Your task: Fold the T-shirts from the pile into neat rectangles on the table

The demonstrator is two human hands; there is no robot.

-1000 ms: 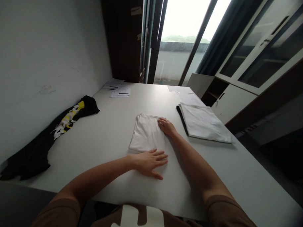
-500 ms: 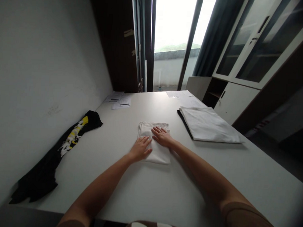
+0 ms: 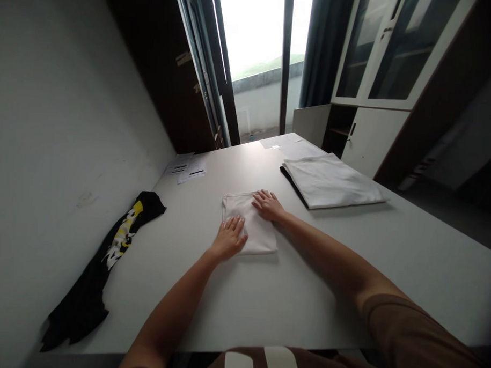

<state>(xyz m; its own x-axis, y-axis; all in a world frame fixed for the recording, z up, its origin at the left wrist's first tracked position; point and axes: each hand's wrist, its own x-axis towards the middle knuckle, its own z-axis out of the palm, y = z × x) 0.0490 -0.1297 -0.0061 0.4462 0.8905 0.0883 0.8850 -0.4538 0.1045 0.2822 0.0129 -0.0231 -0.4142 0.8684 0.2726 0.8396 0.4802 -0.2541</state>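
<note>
A white folded cloth (image 3: 261, 235), perhaps a garment, lies flat on the white table (image 3: 297, 309) in front of me. Pressed on its lower left part is my left hand (image 3: 229, 238), palm down with the fingers spread. My right hand (image 3: 268, 206) rests flat on the upper right corner, its fingers stretched out. Neither hand grips the cloth. Parts of its left and upper right edges are hidden under my hands.
Along the wall on the left lies a crumpled black garment (image 3: 84, 291) with a yellow and white print. A stack of folded white cloth (image 3: 334, 182) with a black layer beneath sits at right. Papers (image 3: 192, 168) lie at the far left corner, near a cabinet (image 3: 376, 135) beyond the right edge.
My hands have moved apart on the cloth: the right toward its upper right corner, the left toward its lower left. The whole view has tilted a little.
</note>
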